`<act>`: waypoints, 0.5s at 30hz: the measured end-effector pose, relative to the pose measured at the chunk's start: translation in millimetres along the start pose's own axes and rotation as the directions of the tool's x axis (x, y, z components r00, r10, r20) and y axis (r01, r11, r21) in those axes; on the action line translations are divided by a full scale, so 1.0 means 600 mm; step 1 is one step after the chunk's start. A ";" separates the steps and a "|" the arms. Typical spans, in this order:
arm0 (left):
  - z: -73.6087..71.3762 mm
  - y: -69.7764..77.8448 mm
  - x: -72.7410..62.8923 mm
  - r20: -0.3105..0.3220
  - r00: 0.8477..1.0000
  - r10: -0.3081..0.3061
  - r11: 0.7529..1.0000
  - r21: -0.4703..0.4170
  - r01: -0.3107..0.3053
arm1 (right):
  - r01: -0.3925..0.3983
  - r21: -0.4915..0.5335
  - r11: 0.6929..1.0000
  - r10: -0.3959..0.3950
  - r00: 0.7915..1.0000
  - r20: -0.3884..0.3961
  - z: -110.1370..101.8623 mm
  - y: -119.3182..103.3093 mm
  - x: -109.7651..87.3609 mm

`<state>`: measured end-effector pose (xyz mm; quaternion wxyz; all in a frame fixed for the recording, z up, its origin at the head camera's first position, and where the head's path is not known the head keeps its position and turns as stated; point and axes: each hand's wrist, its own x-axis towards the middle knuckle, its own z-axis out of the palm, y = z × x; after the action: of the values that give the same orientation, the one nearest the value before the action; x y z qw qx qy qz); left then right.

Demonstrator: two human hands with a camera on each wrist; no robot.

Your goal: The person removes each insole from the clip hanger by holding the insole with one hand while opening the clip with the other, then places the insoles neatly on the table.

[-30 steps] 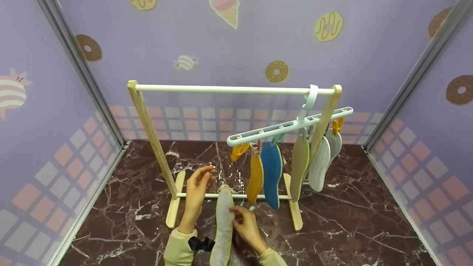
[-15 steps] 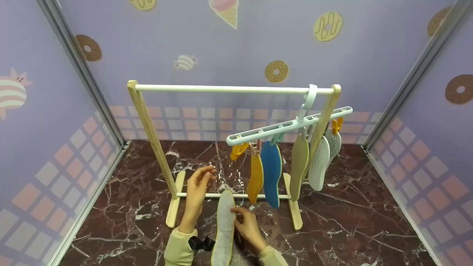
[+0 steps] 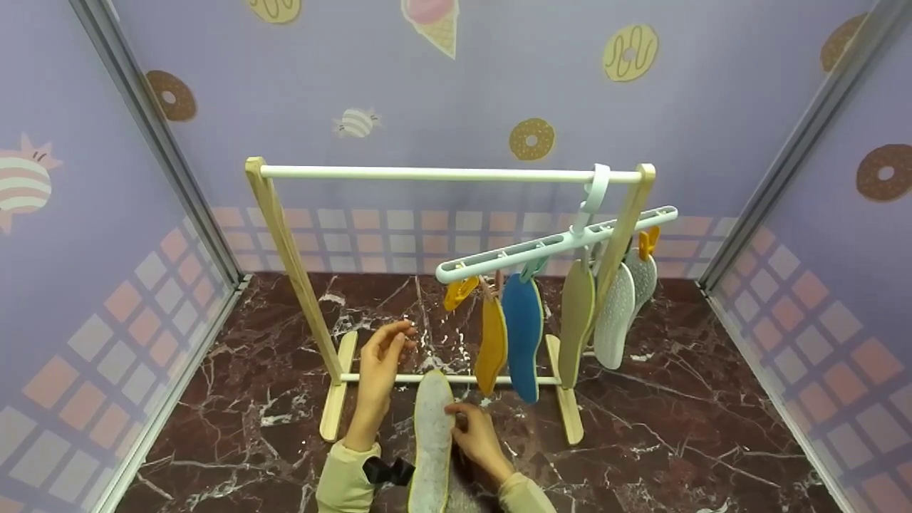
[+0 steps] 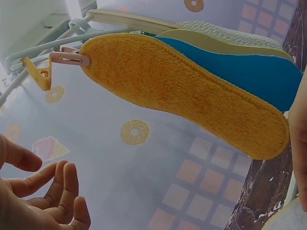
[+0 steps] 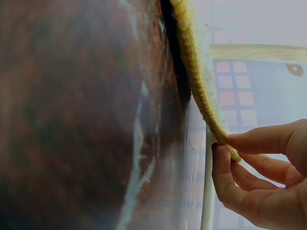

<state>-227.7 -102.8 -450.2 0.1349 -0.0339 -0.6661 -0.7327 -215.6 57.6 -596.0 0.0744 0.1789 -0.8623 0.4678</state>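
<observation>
My right hand point(image 3: 476, 436) pinches the right edge of a light grey insole point(image 3: 432, 442) with yellow trim, between thumb and fingers; the right wrist view shows that edge point(image 5: 201, 91) side-on. To the left of the insole, my left hand point(image 3: 381, 363) is raised with relaxed, bent fingers and nothing in them. On a pale mint clip hanger point(image 3: 527, 251) hang an orange fuzzy insole point(image 3: 491, 349), a blue insole point(image 3: 524, 335), a beige insole point(image 3: 576, 324) and grey-white insoles point(image 3: 614, 313). At the hanger's near left end, a yellow clip point(image 3: 460, 292) holds nothing.
A wooden rack point(image 3: 288, 263) with a white top rail point(image 3: 427, 173) carries the hanger at its right end. Its lower bar point(image 3: 399, 377) runs just beyond the grey insole. Purple patterned walls point(image 3: 442, 107) enclose the dark marble surface point(image 3: 684, 420) on three sides.
The grey insole's far end has come down slightly toward me and turned a little to show more of its flat face. Both hands have stayed almost in place.
</observation>
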 end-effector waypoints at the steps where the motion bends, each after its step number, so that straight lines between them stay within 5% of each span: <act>1: 0.000 0.001 0.000 0.001 1.000 0.001 1.000 0.004 -0.001 | -0.005 0.005 1.000 0.005 1.000 0.013 -0.001 -0.001 0.000; 7: -0.001 0.002 -0.001 0.002 1.000 0.006 1.000 -0.002 -0.006 | -0.039 0.056 0.998 0.033 0.994 0.101 -0.008 -0.007 0.000; 15: -0.003 0.001 -0.002 0.017 1.000 0.015 1.000 -0.017 -0.015 | -0.068 -0.017 0.998 0.070 0.970 0.234 -0.019 -0.005 0.011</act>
<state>-225.9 -104.2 -449.9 0.1346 -0.0461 -0.6608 -0.7370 -220.9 64.1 -585.3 -0.0437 0.2026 -0.8728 0.4420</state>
